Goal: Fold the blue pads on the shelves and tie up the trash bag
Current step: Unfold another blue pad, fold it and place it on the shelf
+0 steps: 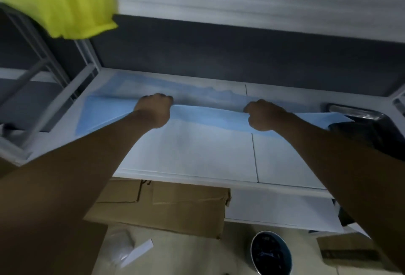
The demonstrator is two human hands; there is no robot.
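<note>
A blue pad (pixel 208 119) lies spread across the white shelf (pixel 197 158), its far part folded toward me with a white underside showing at the right end. My left hand (pixel 154 109) grips the folded edge left of centre, fingers curled over it. My right hand (pixel 264 115) grips the same edge right of centre. Both arms reach forward over the shelf. A black trash bag (pixel 370 130) sits at the shelf's right end, partly cut off by the frame.
A yellow cloth (pixel 59 1) hangs at the upper left over a grey metal rack (pixel 39 71). Below the shelf lie a flattened cardboard box (pixel 166 204), a round bin with a dark liner (pixel 271 252) and a white paper scrap (pixel 135 252) on the floor.
</note>
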